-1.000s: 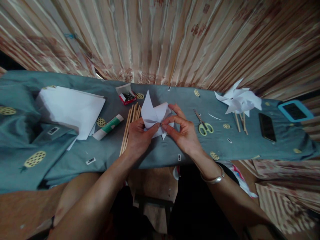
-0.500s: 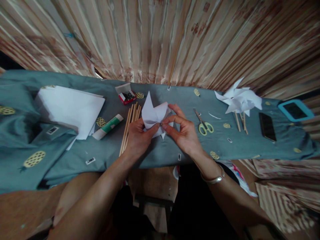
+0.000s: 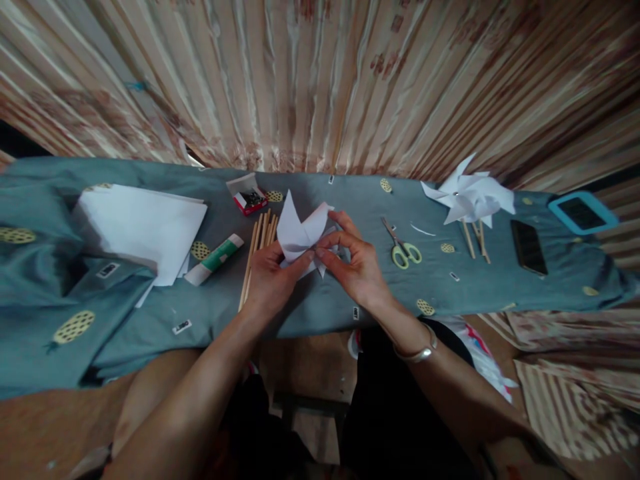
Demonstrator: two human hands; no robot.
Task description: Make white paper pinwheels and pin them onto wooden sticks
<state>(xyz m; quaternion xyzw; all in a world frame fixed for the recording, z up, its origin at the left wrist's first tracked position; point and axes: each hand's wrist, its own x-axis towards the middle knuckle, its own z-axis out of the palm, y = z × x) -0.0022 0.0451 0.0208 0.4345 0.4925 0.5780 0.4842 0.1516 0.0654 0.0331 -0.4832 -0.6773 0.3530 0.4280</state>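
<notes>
A white paper pinwheel [image 3: 299, 230] with folded blades is held between both hands above the cloth-covered table. My left hand [image 3: 273, 273] grips its left and lower side, the thumb pressed near the centre. On the other side, my right hand [image 3: 353, 263] pinches at the middle of the paper, its fingertips close to the left thumb. Whatever small part lies between those fingertips is hidden. Several wooden sticks [image 3: 254, 250] lie just left of the pinwheel, partly behind my left hand. Farther back is an open red box of small dark pins [image 3: 251, 199].
Green-handled scissors [image 3: 403, 248] lie right of my hands. Several finished paper pinwheels [image 3: 473, 193] on sticks rest farther right, near a dark phone [image 3: 529, 247] and a blue-framed device [image 3: 583, 213]. To the left are stacked white paper [image 3: 145, 230] and a green-and-white tube [image 3: 215, 260].
The view has shifted slightly. Both hands still hold the pinwheel, which is tilted a little differently, and the right fingertips remain at its centre.
</notes>
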